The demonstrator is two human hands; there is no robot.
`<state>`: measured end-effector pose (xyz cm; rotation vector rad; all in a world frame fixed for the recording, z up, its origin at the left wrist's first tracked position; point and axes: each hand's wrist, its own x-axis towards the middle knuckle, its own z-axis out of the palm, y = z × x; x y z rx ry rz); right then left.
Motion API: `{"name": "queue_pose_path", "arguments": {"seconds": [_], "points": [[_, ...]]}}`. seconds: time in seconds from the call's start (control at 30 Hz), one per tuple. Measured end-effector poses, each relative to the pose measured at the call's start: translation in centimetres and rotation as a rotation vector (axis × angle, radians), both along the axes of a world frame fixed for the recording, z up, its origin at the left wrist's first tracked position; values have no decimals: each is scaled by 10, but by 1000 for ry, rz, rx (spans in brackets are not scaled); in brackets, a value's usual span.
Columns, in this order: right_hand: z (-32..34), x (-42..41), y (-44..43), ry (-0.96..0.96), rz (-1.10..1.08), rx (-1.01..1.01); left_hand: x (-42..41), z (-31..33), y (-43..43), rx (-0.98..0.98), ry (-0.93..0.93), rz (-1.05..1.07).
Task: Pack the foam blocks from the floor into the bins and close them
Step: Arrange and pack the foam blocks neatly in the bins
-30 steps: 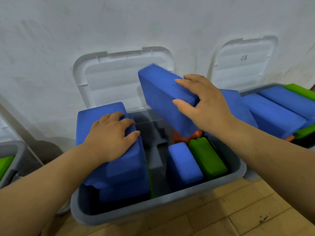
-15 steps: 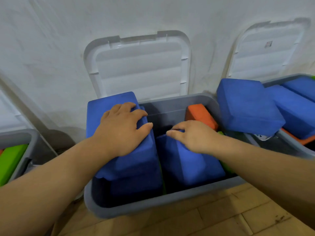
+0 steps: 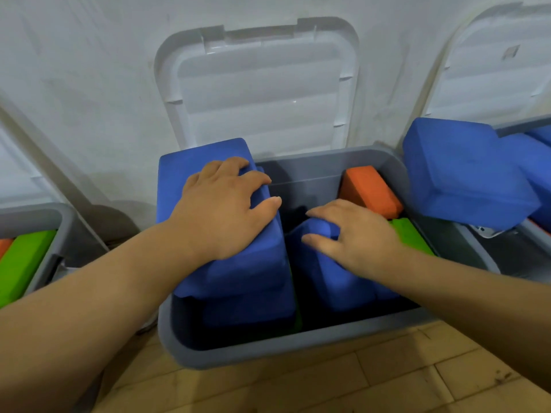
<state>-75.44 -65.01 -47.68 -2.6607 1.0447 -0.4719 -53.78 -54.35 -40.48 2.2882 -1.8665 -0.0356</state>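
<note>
An open grey bin point(image 3: 268, 350) stands against the wall, its white lid point(image 3: 259, 93) tipped back. My left hand point(image 3: 226, 210) rests flat on a large blue foam block point(image 3: 202, 162) that lies tilted on other blue blocks at the bin's left side. My right hand point(image 3: 354, 234) grips the upper end of another blue block point(image 3: 337, 281) standing in the bin's middle. Behind that hand are an orange block point(image 3: 369, 189) and a green block point(image 3: 411, 236). One more big blue block point(image 3: 465, 174) leans over the bin's right rim.
A second grey bin point(image 3: 489, 257) with blue blocks stands at the right, its lid point(image 3: 492, 79) open against the wall. A third bin point(image 3: 59, 222) at the left holds a green block point(image 3: 24, 263). Wooden floor point(image 3: 328, 389) lies in front.
My right hand brought a blue block down from above the bin into its middle and stays on it. My left hand kept its place on the tilted block. The view moved closer.
</note>
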Motion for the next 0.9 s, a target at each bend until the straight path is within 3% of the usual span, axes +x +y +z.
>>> {"name": "queue_pose_path", "arguments": {"seconds": [0.17, 0.33, 0.47, 0.63, 0.73, 0.9], "points": [[29, 19, -21, 232, 2, 88, -3, -1, -4, 11, -8, -7], [-23, 10, -11, 561, 91, -20, -5, -2, -8, 16, -13, -13], [-33, 6, -20, 584, 85, 117, -4, -2, -9, 17, -6, -4], [-8, -9, -25, 525, 57, -234, -7, -3, -11, 18, -4, -4], [15, -27, -42, 558, -97, -417, -10, -3, -14, 23, -17, -2], [25, -57, -62, 670, -368, -444, -18, -2, -18, 37, -48, -3]]}}
